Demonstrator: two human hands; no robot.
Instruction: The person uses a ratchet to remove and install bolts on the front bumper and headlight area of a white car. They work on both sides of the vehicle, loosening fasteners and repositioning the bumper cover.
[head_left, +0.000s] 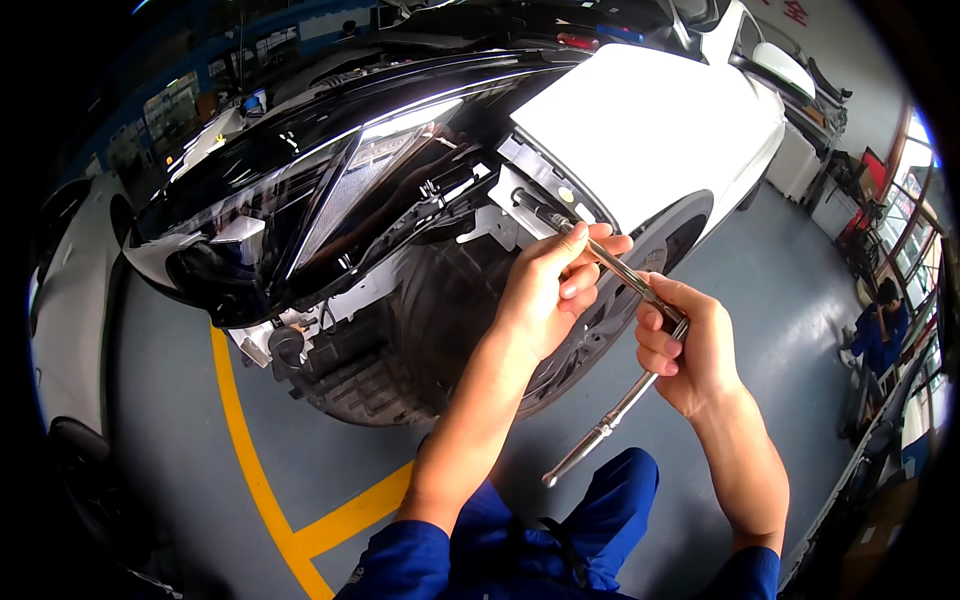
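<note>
A long steel extension bar (625, 270) runs diagonally from a socket (525, 200) in the gap beside the white fender (630, 140) back to a ratchet, whose handle (611, 420) hangs down toward the lower left. My left hand (555, 285) pinches the bar near its upper part, with thumb over it and fingers curled. My right hand (695, 345) grips the lower end of the bar at the ratchet head. A dark headlamp (340, 180) is at the upper left, and the wheel well (430, 310) shows behind my left arm.
Another white car (75, 280) stands at left. Yellow lines (245, 430) mark the grey floor (740, 260). A seated person in blue (875, 340) is at the right, by windows and stored items. The wheel (670, 240) sits just beyond my hands.
</note>
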